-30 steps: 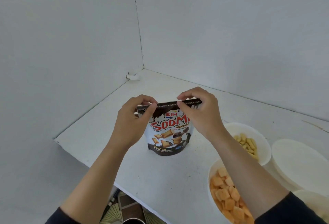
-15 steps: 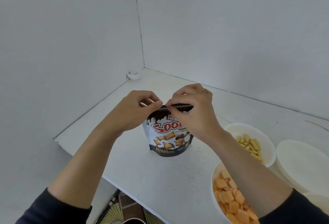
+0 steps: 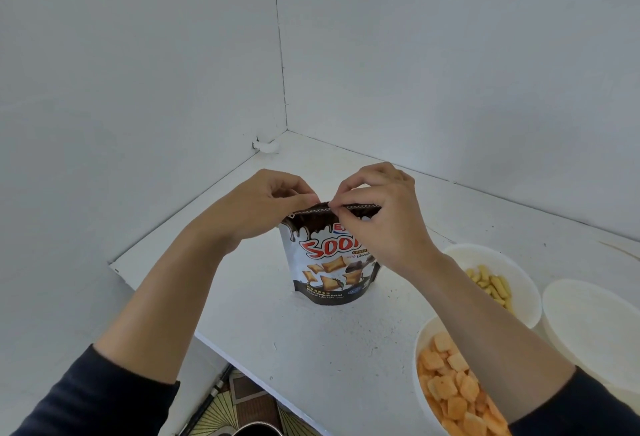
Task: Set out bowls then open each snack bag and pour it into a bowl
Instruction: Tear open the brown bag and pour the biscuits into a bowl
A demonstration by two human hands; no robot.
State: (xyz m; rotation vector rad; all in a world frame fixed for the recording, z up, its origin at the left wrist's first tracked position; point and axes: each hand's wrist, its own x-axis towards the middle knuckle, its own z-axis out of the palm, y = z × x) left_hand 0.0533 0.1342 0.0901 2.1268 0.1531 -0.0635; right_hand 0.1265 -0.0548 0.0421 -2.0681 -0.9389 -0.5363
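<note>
Your snack bag [image 3: 328, 264] stands upright on the white tabletop [image 3: 311, 349], near the corner where the two walls meet. Its front reads "SOOM" in big red letters before your wrist cuts the word off. Above that are the letters "EJ", and to the right "CEREA" and "with Choco", also cut short. The small print along the dark base is too fine to read with confidence. Below the name are pictures of pillow-shaped pieces.

Your left hand [image 3: 263, 203] pinches the bag's top seal at its left end, thumb against curled fingers. Your right hand [image 3: 384, 217] pinches the same dark strip just beside it, towards the middle, and covers the bag's upper right corner. The two pinches sit very close together.

To your right are three white bowls: one with orange squares [image 3: 417, 359], one with pale yellow sticks [image 3: 485, 255], and one empty [image 3: 588, 324].
</note>
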